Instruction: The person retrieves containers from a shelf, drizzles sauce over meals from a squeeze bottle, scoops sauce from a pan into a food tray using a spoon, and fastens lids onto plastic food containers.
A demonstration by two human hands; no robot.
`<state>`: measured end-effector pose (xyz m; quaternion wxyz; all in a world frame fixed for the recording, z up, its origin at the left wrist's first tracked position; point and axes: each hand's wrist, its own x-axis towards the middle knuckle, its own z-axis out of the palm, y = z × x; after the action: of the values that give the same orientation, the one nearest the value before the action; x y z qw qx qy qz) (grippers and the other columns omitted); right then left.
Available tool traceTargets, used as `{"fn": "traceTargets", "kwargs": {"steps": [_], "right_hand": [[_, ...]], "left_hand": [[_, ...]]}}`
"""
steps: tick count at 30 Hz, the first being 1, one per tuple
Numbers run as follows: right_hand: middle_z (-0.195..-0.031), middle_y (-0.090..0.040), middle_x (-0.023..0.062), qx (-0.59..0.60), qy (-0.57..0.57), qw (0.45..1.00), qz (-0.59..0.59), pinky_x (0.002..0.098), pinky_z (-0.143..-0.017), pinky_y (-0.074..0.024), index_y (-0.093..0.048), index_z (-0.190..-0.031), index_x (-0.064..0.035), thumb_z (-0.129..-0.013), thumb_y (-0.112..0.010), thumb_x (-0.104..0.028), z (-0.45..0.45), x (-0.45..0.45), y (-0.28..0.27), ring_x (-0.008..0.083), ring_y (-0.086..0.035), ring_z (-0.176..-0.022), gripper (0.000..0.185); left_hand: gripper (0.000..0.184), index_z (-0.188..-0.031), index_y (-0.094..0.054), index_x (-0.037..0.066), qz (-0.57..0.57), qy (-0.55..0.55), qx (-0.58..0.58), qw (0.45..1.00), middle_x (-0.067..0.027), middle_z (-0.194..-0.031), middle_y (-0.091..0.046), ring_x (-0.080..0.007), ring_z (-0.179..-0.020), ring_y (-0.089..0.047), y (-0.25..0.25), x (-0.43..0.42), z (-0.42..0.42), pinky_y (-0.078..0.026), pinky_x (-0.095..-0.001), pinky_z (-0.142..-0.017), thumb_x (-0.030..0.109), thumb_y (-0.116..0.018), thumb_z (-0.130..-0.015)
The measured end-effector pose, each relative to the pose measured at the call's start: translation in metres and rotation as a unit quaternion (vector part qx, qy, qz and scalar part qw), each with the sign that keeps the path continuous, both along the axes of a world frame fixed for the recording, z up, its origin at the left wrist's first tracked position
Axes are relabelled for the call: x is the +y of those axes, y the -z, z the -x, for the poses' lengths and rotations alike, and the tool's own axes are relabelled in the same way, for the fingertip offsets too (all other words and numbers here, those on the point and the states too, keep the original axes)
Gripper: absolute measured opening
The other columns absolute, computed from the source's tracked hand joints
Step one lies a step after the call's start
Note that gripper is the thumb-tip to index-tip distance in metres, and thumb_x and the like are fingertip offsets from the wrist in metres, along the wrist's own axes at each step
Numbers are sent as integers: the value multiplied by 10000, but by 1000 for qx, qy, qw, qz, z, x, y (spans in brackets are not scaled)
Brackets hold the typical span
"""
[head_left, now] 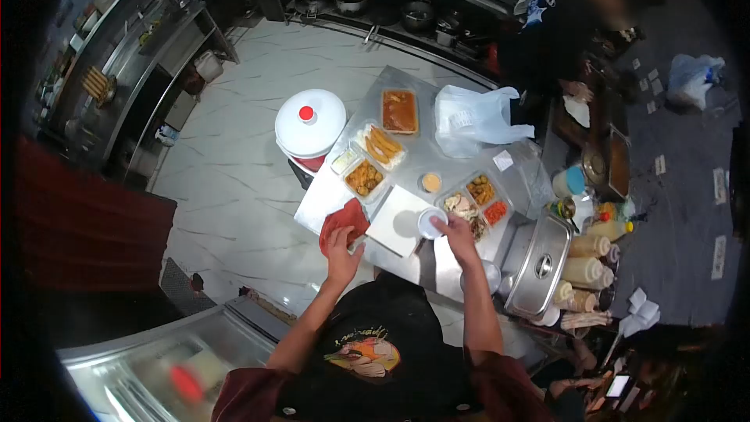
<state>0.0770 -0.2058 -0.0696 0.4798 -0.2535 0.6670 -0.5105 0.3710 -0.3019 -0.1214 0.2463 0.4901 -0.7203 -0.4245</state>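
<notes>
My left hand [342, 255] lies on a red cloth [348, 219] at the near left edge of the metal table, fingers spread and thumb apart. In my right hand [459, 239] a small round whitish cup or lid [430, 223] is pinched at its rim, over the right side of a white square box [394, 228]. Right of that hand sits a divided tray of food [494, 195]. Beyond the box stands a small cup of orange sauce [430, 182].
Food containers [365, 178], a tub of red-brown sauce [400, 111] and a plastic bag [473, 117] occupy the table. A white-lidded cooler [310, 125] stands left. Squeeze bottles [586, 271] and a lidded steel pan [541, 266] line the right. A co-worker [555, 39] stands back right.
</notes>
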Motion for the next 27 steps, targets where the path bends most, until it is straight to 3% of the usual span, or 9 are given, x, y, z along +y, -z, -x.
{"fn": "traceTargets", "kwargs": {"steps": [2, 8, 14, 17, 18, 20, 23, 24, 27], "right_hand": [[-994, -740, 50, 19, 15, 999, 38, 275, -792, -523, -700, -1160, 31, -970, -705, -181, 37, -46, 7, 104, -659, -869, 284], [-972, -736, 77, 110, -68, 991, 42, 294, -787, -524, -690, -1140, 52, -964, -707, -185, 129, -168, 60, 123, -655, -860, 295], [-842, -717, 76, 207, -136, 967, -58, 312, -720, -528, -726, -1056, 28, -921, -747, -218, 146, -220, 104, 126, -639, -755, 281], [-860, -733, 173, 169, -88, 981, -44, 349, -699, -526, -716, -1033, 66, -879, -781, -211, 131, -228, 104, 179, -676, -736, 324], [-849, -715, 193, 140, -55, 988, -40, 393, -721, -535, -697, -1087, 71, -850, -804, -211, 125, -228, 93, 269, -690, -757, 384], [-915, -706, 205, 263, -20, 964, -16, 422, -763, -532, -675, -1133, 66, -841, -808, -211, 113, -225, 95, 329, -684, -830, 423], [-1088, -635, 227, 424, 44, 904, 22, 446, -873, -496, -619, -1214, 36, -842, -781, -164, 86, -201, 90, 406, -616, -1016, 452], [-1109, -619, 228, 438, 61, 896, 42, 444, -889, -487, -614, -1215, 32, -846, -768, -144, 70, -190, 71, 402, -603, -1036, 436], [-1103, -591, 218, 386, 74, 918, 52, 436, -914, -473, -609, -1214, 20, -854, -713, -61, 10, -148, 24, 398, -573, -1059, 384]], "left_hand": [[682, -1395, -544, 36, 159, 43, -140, 976, -198, -1415, -497, -370, -1293, -498, 9, -23, 1, -405, -471, -1102, 209, -819, -795], [642, -1408, -539, 54, 104, 112, -264, 952, -173, -1451, -464, -384, -1344, -431, 1, -59, 18, -378, -499, -1112, 140, -767, -814], [457, -1292, -591, 17, 30, -8, -145, 989, -195, -1212, -629, -374, -1167, -588, 25, -75, -3, -462, -460, -1020, -27, -635, -839], [426, -1242, -586, -17, -64, -146, -12, 987, -224, -1072, -669, -378, -1011, -660, 29, -85, -10, -500, -419, -955, -124, -532, -833], [420, -1238, -582, -25, -61, -165, 10, 984, -226, -1061, -674, -375, -996, -666, 32, -89, -14, -507, -409, -931, -134, -520, -837], [410, -1230, -574, -42, -59, -194, 59, 977, -229, -1040, -685, -369, -965, -679, 41, -103, -22, -520, -388, -882, -154, -497, -844], [389, -1237, -568, -52, -9, -178, 20, 984, -197, -1004, -697, -294, -942, -683, 32, -124, -27, -519, -367, -841, -138, -484, -866], [274, -1217, -603, -41, -57, -170, 45, 983, -108, -971, -692, -193, -868, -651, 4, -132, -20, -509, -328, -789, -18, -531, -954], [249, -1166, -656, -8, -209, -202, 173, 941, -37, -951, -661, -108, -825, -589, 20, -151, -32, -492, -285, -744, 178, -573, -1025]]}}
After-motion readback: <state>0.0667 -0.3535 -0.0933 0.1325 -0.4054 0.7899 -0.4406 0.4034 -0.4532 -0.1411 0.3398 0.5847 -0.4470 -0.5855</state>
